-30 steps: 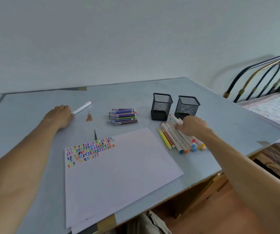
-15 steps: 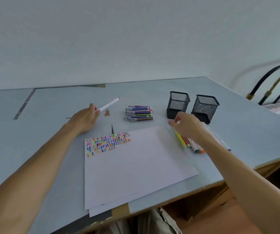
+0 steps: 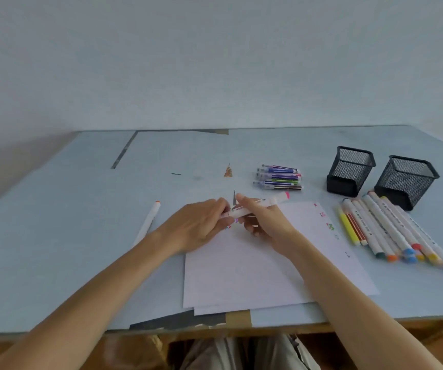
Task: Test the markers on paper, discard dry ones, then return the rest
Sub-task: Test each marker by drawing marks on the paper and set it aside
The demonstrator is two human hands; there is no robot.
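Head view, reading left to right. Farthest left on the pale blue tabletop (image 3: 55, 209) lies a lone white marker with an orange tip (image 3: 147, 223), long axis running near-to-far, orange end pointing away from me, well apart from everything else. I judge it set aside, though I cannot tell whether as dry or as tested.

Centre: both hands meet over the top edge of the white paper sheet (image 3: 255, 273). My left hand (image 3: 199, 228) has its fingers curled shut around the left end of a white-barrelled marker with a pink cap (image 3: 257, 206). My right hand (image 3: 265, 222) pinches the barrel's middle from below, thumb on top. The marker's long axis runs roughly left-right, tilted slightly up toward the right; its pink end points right and a little away. The end under the left fingers is hidden.

Step in hand, as I judge it: uncapping the left end before a test stroke. The next move calls for a straight pull along the barrel, then turning the nib down onto bare paper.

Further right: a cluster of thin coloured pens (image 3: 279, 177) lying left-right, two empty-looking black mesh pen cups (image 3: 351, 169), and a row of fat white markers with coloured ends (image 3: 391, 231), coloured ends pointing toward me, just beside the paper's right edge.
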